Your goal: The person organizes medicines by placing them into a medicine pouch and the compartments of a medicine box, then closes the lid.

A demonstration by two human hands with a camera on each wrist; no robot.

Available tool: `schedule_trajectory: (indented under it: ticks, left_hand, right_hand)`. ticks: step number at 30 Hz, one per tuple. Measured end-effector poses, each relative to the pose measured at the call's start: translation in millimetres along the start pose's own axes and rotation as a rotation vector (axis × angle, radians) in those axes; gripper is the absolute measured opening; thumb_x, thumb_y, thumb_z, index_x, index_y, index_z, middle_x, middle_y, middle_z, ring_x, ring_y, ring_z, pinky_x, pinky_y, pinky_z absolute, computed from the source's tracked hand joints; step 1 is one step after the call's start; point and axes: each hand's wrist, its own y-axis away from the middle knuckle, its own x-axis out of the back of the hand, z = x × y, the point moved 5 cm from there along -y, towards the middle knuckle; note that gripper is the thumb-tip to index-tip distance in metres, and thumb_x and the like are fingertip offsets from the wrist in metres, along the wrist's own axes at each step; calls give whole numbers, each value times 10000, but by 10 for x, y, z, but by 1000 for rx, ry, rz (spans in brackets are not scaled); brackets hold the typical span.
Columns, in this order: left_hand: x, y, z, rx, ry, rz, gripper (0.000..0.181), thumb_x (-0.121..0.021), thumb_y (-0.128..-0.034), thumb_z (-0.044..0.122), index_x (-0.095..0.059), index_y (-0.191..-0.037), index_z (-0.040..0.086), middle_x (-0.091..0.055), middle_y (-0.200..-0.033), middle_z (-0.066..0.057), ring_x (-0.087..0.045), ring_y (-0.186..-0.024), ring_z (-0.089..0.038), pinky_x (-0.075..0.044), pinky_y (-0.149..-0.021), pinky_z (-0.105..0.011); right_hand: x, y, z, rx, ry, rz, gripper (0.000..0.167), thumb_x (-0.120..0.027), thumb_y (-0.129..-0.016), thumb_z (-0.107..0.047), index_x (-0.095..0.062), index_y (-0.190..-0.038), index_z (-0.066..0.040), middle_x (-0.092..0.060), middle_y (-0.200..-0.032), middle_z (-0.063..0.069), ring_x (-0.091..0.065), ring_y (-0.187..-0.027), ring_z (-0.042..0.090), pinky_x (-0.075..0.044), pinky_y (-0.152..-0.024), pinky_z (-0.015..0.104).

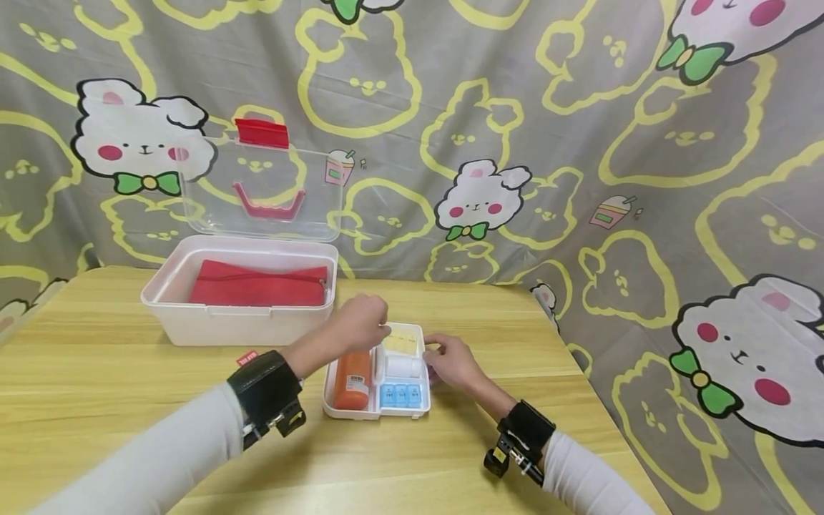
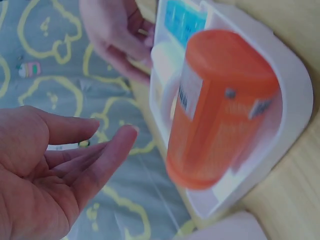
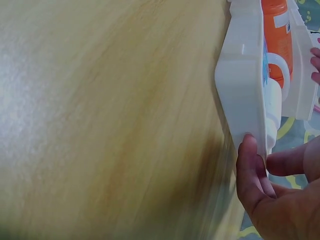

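A white compartment tray point(image 1: 330, 402) lies on the table. Its left compartment holds an orange bottle point(image 1: 352, 379) with a barcode label. On its right side are a light yellow packet point(image 1: 403, 342), a small white cylinder point(image 1: 403, 368) and a blue pill box point(image 1: 400, 395). My left hand point(image 1: 358, 322) hovers over the tray's far left part; in the left wrist view its thumb and fingers stand apart with nothing between them, beside the orange bottle. At the tray's right side, my right hand point(image 3: 280, 195) pinches the edge, fingers on the outer wall and thumb at the rim.
Behind and left of the tray stands a translucent white box point(image 1: 238, 325) with its clear lid point(image 1: 212, 186) raised. Inside it lies a red zippered pouch point(image 1: 257, 286). A small red tag point(image 1: 247, 357) is near its front. A patterned curtain point(image 1: 386, 157) hangs behind the table.
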Motion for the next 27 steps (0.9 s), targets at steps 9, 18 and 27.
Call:
schedule_trajectory:
  ticks: [9, 18, 27]
  left_hand:
    - [-304, 15, -16, 166, 45, -90, 177, -772, -890, 147, -662, -843, 16, -508, -644, -35, -520, -593, -178, -402, -543, -263]
    - [-452, 22, -69, 213, 78, -109, 266, -826, -849, 187, -701, -967, -16, -606, -707, -54, -561, -629, -185, -425, -559, -257]
    - [-507, 38, -48, 210, 63, -84, 250, -864, -794, 135, -687, -903, -2, -560, -671, -48, -535, -614, -190, -399, -553, -256]
  right_hand:
    - [-12, 9, 12, 16, 36, 7, 387, -578, -970, -63, -597, -1347, 22, -670, -788, 126, -665, -580, 195, -588, -538, 319]
    - [2, 19, -6, 15, 46, 14, 386, -574, -974, -67, -599, -1351, 12, -678, -791, 121, -659, -574, 179, -579, -535, 325]
    - [4, 44, -13, 4, 40, 12, 387, -572, -977, -69, -595, -1354, 13, -685, -804, 131, -678, -602, 212, -583, -548, 325]
